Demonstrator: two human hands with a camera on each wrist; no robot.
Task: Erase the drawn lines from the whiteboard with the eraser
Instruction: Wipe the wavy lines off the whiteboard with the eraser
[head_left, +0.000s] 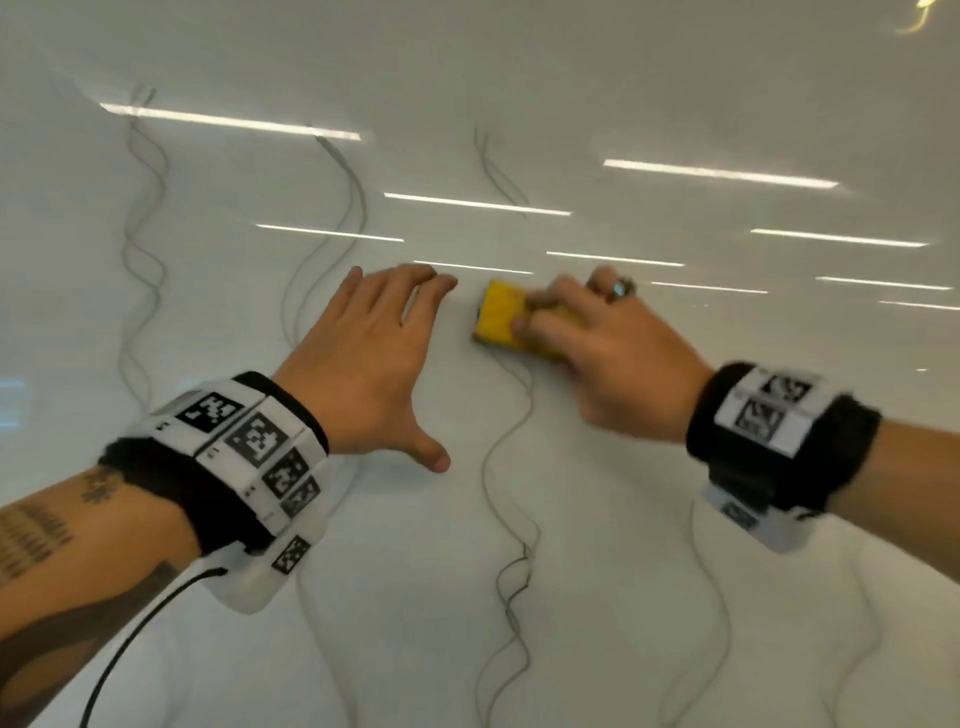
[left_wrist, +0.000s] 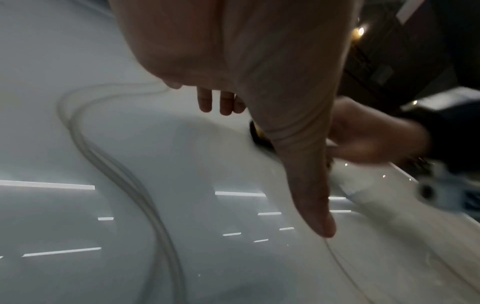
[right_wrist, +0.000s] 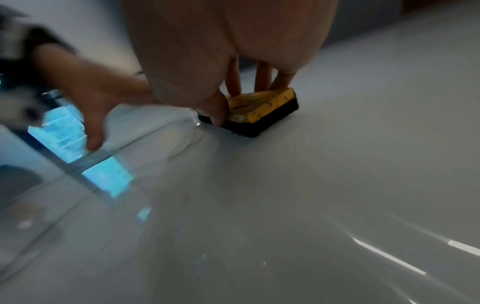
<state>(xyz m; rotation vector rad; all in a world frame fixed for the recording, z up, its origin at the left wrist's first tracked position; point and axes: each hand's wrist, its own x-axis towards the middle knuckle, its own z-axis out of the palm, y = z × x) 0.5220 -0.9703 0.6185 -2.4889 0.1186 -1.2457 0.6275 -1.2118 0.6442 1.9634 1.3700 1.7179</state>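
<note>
A glossy whiteboard (head_left: 675, 104) fills the head view, with wavy grey drawn lines (head_left: 506, 431) running down it. My right hand (head_left: 587, 332) grips a yellow eraser (head_left: 501, 314) with a black felt base and holds it flat on the board, on the middle line. In the right wrist view the thumb and fingers (right_wrist: 233, 82) curl over the eraser (right_wrist: 262, 111). My left hand (head_left: 374, 332) lies spread on the board just left of the eraser, its fingers (left_wrist: 205, 100) straight and its thumb (left_wrist: 311, 195) stretched out, holding nothing. A doubled drawn line (left_wrist: 124, 174) curves past it.
More wavy lines (head_left: 143, 249) run down the board's left side, with another line (head_left: 348, 197) left of centre and further lines (head_left: 711, 587) at lower right. Ceiling lights (head_left: 717, 174) reflect as bright streaks. A dark room edge (left_wrist: 415, 51) lies beyond the board.
</note>
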